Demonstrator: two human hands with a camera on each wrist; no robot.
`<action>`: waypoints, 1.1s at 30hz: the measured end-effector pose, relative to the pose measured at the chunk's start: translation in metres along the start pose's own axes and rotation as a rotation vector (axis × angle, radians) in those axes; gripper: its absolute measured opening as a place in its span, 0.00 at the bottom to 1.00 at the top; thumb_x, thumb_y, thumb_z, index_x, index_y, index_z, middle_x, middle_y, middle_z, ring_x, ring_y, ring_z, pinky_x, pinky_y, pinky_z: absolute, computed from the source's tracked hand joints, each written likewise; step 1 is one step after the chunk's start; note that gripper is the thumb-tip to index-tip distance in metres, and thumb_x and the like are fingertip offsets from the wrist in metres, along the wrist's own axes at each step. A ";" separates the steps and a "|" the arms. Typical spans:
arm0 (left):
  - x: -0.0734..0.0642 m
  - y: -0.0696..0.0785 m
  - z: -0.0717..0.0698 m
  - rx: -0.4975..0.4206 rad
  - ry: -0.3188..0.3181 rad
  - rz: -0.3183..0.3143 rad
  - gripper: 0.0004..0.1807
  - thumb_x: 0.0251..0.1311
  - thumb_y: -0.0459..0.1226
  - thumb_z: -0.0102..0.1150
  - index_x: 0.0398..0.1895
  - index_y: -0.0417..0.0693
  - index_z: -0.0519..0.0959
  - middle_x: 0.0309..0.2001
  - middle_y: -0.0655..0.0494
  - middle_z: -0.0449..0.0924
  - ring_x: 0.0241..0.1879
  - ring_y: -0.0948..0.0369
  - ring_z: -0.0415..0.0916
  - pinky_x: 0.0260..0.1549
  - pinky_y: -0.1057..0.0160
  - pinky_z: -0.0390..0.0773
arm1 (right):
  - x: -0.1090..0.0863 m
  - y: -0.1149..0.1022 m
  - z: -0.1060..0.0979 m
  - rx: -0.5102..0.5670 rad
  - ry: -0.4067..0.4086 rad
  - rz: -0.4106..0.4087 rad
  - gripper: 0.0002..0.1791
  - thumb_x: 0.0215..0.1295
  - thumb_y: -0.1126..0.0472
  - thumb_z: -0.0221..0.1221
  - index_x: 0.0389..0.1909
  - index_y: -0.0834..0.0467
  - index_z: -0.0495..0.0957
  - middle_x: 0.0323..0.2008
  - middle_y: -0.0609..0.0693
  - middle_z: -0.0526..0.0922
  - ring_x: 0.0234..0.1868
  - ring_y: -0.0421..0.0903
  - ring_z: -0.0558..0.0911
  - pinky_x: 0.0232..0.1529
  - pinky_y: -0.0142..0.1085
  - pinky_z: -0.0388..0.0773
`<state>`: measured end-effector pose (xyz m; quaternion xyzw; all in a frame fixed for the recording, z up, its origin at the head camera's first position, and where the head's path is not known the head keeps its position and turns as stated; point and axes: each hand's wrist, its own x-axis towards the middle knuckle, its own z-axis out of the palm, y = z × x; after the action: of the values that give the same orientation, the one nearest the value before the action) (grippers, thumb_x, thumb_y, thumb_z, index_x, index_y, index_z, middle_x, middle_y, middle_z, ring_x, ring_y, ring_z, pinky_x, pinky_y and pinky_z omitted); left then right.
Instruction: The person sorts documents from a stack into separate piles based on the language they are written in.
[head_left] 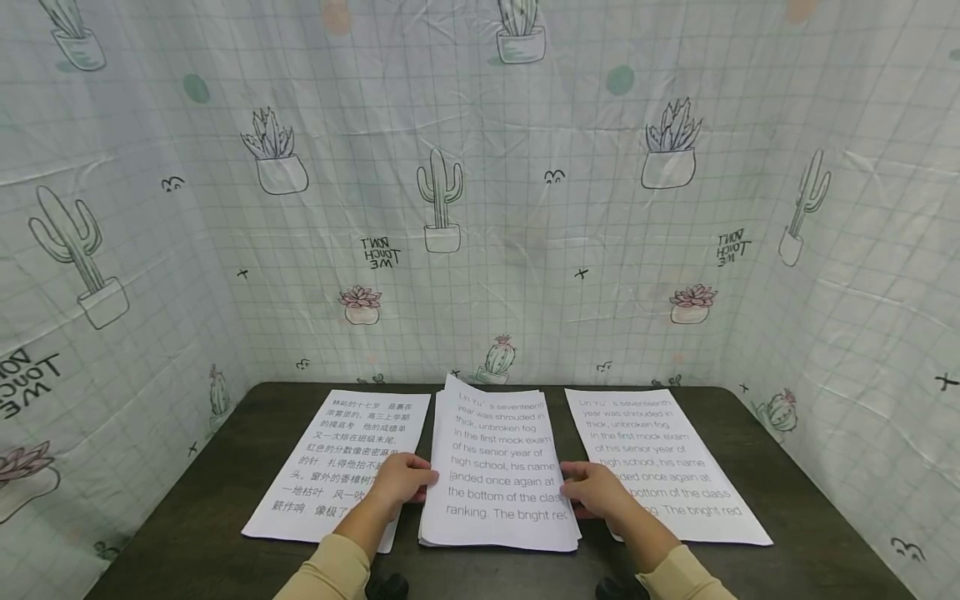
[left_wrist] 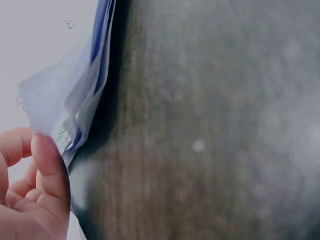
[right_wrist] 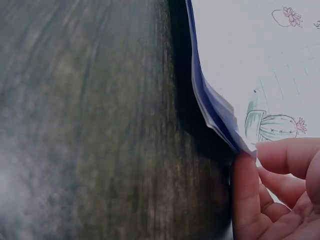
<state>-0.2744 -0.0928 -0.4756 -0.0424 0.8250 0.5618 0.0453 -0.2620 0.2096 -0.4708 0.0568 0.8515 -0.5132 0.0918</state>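
A stack of printed paper (head_left: 495,467) with large English text lies in the middle of the table; its sheets are slightly uneven, and the far left corner of one sticks up. My left hand (head_left: 401,482) is at its left edge, pinching the sheets between thumb and fingers. At the opposite edge my right hand (head_left: 596,490) pinches the stack too. Bent, layered sheet edges (left_wrist: 95,75) show by the fingers in the left wrist view, and similar curved edges (right_wrist: 215,110) in the right wrist view. Some fingers are hidden behind the paper.
To the left lie sheets with Chinese text (head_left: 337,450), partly covered by the left hand. More sheets with English text (head_left: 645,442) lie to the right, partly behind the right hand. The dark table (head_left: 187,517) is enclosed by a cactus-print curtain (head_left: 487,283).
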 end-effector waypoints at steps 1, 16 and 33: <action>0.000 0.000 0.000 0.002 -0.009 0.001 0.14 0.56 0.31 0.62 0.44 0.30 0.79 0.35 0.45 0.79 0.29 0.60 0.78 0.28 0.65 0.83 | 0.000 0.000 0.000 0.001 0.002 0.002 0.27 0.61 0.70 0.58 0.63 0.70 0.70 0.45 0.61 0.83 0.40 0.48 0.83 0.41 0.48 0.84; 0.009 -0.011 -0.004 -0.250 -0.162 -0.004 0.25 0.64 0.31 0.55 0.62 0.28 0.69 0.48 0.43 0.81 0.37 0.62 0.81 0.38 0.63 0.84 | 0.000 0.003 -0.003 0.057 0.025 -0.030 0.28 0.62 0.68 0.55 0.64 0.71 0.69 0.52 0.65 0.81 0.44 0.51 0.84 0.42 0.47 0.85; 0.012 0.002 0.001 -0.350 -0.183 0.035 0.30 0.58 0.28 0.54 0.66 0.29 0.65 0.49 0.43 0.81 0.35 0.62 0.80 0.36 0.65 0.82 | -0.002 -0.002 -0.024 0.274 -0.051 -0.122 0.32 0.68 0.69 0.49 0.73 0.66 0.57 0.49 0.60 0.82 0.42 0.47 0.84 0.39 0.42 0.83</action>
<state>-0.2867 -0.0911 -0.4753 0.0157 0.7078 0.6988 0.1021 -0.2624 0.2299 -0.4577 0.0041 0.7727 -0.6305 0.0733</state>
